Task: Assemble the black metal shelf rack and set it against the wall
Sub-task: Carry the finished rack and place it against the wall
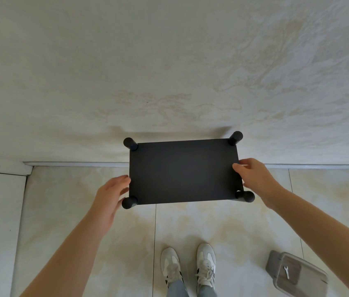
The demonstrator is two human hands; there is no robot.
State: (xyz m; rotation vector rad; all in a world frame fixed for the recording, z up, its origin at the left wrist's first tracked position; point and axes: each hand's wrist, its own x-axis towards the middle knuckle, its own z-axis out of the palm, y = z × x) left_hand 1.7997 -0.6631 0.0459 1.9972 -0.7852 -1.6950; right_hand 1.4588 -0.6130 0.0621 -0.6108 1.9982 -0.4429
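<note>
the grip of the left hand (111, 192) lies flat against the left edge of the shelf rack (183, 171), fingers spread and apart, touching but not clamped. the right hand (252, 174) does much the same on the right edge, thumb on the top panel and fingers loose beside it, so neither hand truly holds the thing. the rack stands upright on the floor (190, 221), seen from above, its far side at or just beside the wall (169, 61); whether it touches the wall i cannot tell.

what could go wrong, as i judge it: with only light side contact, an uneven push could skew the rack or tip it on its legs, and the far corner posts might scrape the wall. the smooth tile may let the feet slide further than meant.

the floor is pale glossy tile with grout lines, a skirting strip along the marbled wall. a lidded plastic box (296, 273) with a small wrench (286, 271) on top sits near the shoes (188, 264).
</note>
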